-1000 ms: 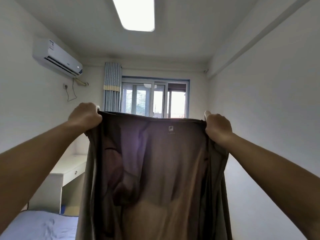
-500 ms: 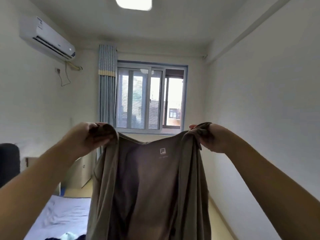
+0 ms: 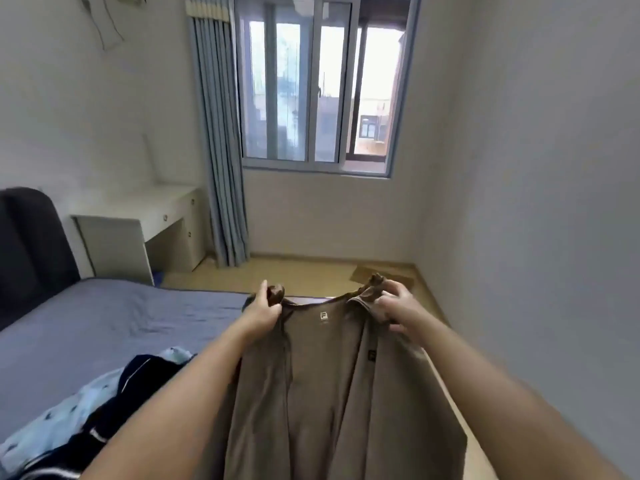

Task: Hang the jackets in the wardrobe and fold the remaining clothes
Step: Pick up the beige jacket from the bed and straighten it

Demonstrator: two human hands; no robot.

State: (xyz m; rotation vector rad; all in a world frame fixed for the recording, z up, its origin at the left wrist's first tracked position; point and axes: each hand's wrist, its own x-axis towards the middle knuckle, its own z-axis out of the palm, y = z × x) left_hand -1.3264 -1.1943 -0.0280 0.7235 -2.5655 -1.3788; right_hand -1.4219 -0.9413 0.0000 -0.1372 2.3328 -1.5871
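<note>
Head view shows my left hand clenched around a bunched wad of fabric at one shoulder of the brown jacket. My right hand pinches the other shoulder, with a couple of fingers splayed loose below the grip.

A second ago both hands were up in front of the window, stretching the garment wide and taut. Now they are down at the lower centre of the frame and closer together, so the top edge sags between them and the body hangs slack. I read that as the look-over being done. With its collar and what looks like an open front, I take it for one to hang rather than fold. No wardrobe or hanger is in view, so that step is not yet started.

The cloth is thin, matte and taupe-brown. It has a small white square logo just under the neckline and a dark square badge on the panel right of centre.

Left of it lies the bed, with a heap of pale blue and navy clothes at lower left.
</note>
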